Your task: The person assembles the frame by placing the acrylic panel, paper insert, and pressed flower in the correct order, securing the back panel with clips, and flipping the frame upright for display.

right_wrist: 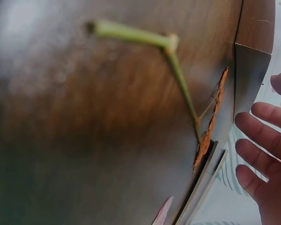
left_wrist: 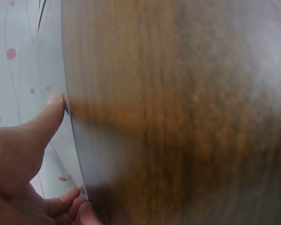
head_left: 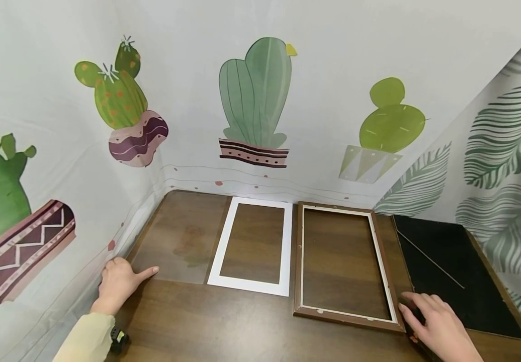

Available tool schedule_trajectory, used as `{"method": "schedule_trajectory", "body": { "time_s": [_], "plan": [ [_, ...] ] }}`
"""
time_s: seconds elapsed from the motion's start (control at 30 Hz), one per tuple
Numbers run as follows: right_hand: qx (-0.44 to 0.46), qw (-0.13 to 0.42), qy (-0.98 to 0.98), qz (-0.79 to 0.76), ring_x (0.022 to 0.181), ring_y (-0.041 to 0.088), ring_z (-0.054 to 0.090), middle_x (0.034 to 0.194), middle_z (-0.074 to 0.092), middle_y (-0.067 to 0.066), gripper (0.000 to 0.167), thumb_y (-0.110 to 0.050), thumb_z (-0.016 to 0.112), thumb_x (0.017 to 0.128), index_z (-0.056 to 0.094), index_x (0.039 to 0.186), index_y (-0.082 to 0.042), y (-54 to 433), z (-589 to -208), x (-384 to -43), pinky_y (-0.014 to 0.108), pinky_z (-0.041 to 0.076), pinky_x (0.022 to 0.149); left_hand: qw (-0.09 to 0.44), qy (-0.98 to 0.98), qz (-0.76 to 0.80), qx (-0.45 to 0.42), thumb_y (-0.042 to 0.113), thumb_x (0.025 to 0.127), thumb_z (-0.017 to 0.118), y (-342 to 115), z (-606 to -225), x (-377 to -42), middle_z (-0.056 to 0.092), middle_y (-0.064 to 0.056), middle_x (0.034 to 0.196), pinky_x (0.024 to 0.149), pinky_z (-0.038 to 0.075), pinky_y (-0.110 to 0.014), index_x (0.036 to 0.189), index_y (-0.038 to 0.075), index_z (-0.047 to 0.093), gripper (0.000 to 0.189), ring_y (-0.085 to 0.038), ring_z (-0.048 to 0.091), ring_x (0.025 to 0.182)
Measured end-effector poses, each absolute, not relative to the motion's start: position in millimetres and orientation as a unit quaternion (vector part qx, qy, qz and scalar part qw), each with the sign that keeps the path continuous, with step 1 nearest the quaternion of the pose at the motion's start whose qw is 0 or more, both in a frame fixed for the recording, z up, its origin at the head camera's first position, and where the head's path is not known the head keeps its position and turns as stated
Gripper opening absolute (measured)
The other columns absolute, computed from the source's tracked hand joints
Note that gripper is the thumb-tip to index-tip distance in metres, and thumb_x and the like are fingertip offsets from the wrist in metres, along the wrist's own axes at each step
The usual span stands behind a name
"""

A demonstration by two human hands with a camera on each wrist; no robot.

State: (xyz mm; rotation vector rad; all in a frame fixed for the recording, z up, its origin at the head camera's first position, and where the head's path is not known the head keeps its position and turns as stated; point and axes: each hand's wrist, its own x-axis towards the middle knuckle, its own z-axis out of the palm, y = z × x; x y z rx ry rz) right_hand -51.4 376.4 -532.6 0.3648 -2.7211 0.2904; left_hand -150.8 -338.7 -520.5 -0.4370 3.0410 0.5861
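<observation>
In the head view, my left hand [head_left: 120,284] is at the table's left edge, thumb stretched out beside the near corner of a clear sheet [head_left: 174,246]. The left wrist view shows the thumb and fingertips of that hand [left_wrist: 33,150] spread along an edge. My right hand [head_left: 439,327] is next to the near right corner of a brown picture frame [head_left: 297,261]. Seen from the right wrist, this hand [right_wrist: 271,140] has spread, loosely bent fingers and holds nothing. Near it are a green stem [right_wrist: 131,35], an orange-brown dried piece [right_wrist: 218,101] and a pink petal-like piece [right_wrist: 163,211].
Between the sheet and the frame lies a white mat board [head_left: 249,289] with a rectangular opening. To the right of the frame rests a black backing board [head_left: 459,251], crossed by a thin pale line. Cactus-printed cloth [head_left: 324,100] hangs behind the wooden table [head_left: 224,327].
</observation>
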Motion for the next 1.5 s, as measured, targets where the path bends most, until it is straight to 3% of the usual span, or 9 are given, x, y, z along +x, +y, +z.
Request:
{"method": "schedule_trajectory", "body": {
  "time_s": [0.4, 0.5, 0.6, 0.77, 0.9, 1.07, 1.2, 1.5],
  "plan": [
    [0.104, 0.154, -0.977, 0.104, 0.088, 0.031, 0.064, 0.098, 0.073, 0.008, 0.029, -0.013, 0.084, 0.082, 0.073, 0.107, -0.005, 377, -529, -49, 0.056, 0.05, 0.077, 0.036, 0.963, 0.223, -0.145, 0.063, 0.079, 0.083, -342, -518, -156, 0.046, -0.047, 0.103, 0.081, 0.048, -0.071, 0.105, -0.022, 0.034, 0.102, -0.066, 0.055, 0.099],
    [0.107, 0.153, -0.977, 0.105, 0.088, 0.031, 0.064, 0.098, 0.073, 0.008, 0.028, -0.013, 0.084, 0.082, 0.073, 0.107, -0.005, 378, -529, -49, 0.055, 0.05, 0.076, 0.042, 0.962, 0.235, -0.134, 0.062, 0.082, 0.081, -345, -519, -156, 0.044, -0.048, 0.107, 0.087, 0.045, -0.072, 0.11, -0.022, 0.033, 0.101, -0.068, 0.051, 0.104],
    [0.117, 0.163, -0.974, 0.104, 0.087, 0.029, 0.064, 0.098, 0.073, 0.005, 0.028, -0.012, 0.084, 0.082, 0.074, 0.107, -0.006, 380, -529, -50, 0.053, 0.05, 0.075, 0.048, 0.959, 0.252, -0.122, 0.055, 0.091, 0.075, -349, -519, -153, 0.042, -0.05, 0.114, 0.093, 0.041, -0.073, 0.118, -0.021, 0.034, 0.09, -0.068, 0.046, 0.112],
    [0.129, 0.186, -0.969, 0.102, 0.086, 0.026, 0.063, 0.099, 0.074, 0.002, 0.027, -0.012, 0.085, 0.081, 0.074, 0.105, -0.01, 382, -529, -51, 0.047, 0.048, 0.074, 0.02, 0.954, 0.281, -0.108, 0.033, 0.105, 0.059, -357, -518, -152, 0.057, -0.037, 0.105, 0.087, 0.047, -0.061, 0.115, -0.014, 0.048, 0.049, -0.052, 0.057, 0.1],
    [0.125, 0.187, -0.968, 0.109, 0.085, 0.026, 0.063, 0.099, 0.074, 0.003, 0.022, -0.012, 0.083, 0.083, 0.075, 0.104, -0.01, 382, -528, -52, 0.047, 0.048, 0.073, -0.007, 0.947, 0.297, -0.119, 0.027, 0.106, 0.054, -359, -515, -154, 0.064, -0.022, 0.09, 0.074, 0.046, -0.046, 0.107, -0.009, 0.056, 0.036, -0.035, 0.06, 0.083],
    [0.121, 0.188, -0.968, 0.11, 0.084, 0.026, 0.063, 0.097, 0.074, 0.003, 0.022, -0.011, 0.083, 0.083, 0.075, 0.103, -0.01, 380, -529, -52, 0.048, 0.049, 0.071, 0.015, 0.921, 0.361, -0.143, 0.024, 0.107, 0.053, -360, -510, -156, 0.067, -0.01, 0.084, 0.067, 0.046, -0.031, 0.108, -0.011, 0.057, 0.035, -0.018, 0.059, 0.075],
    [0.12, 0.186, -0.969, 0.11, 0.083, 0.026, 0.063, 0.097, 0.073, 0.002, 0.022, -0.01, 0.083, 0.083, 0.075, 0.103, -0.01, 380, -530, -52, 0.049, 0.05, 0.071, 0.043, 0.881, 0.446, -0.152, 0.018, 0.109, 0.051, -361, -507, -157, 0.066, -0.002, 0.083, 0.063, 0.05, -0.023, 0.124, -0.021, 0.053, 0.042, -0.008, 0.057, 0.073],
    [0.127, 0.197, -0.966, 0.11, 0.084, 0.027, 0.064, 0.095, 0.072, 0.001, 0.022, -0.009, 0.083, 0.082, 0.075, 0.102, -0.009, 379, -530, -53, 0.05, 0.051, 0.072, 0.074, 0.774, 0.613, -0.141, 0.013, 0.112, 0.047, -364, -507, -152, 0.074, 0.007, 0.1, 0.077, 0.06, -0.02, 0.15, -0.021, 0.031, 0.054, 0.0, 0.071, 0.083]
  ]
}}
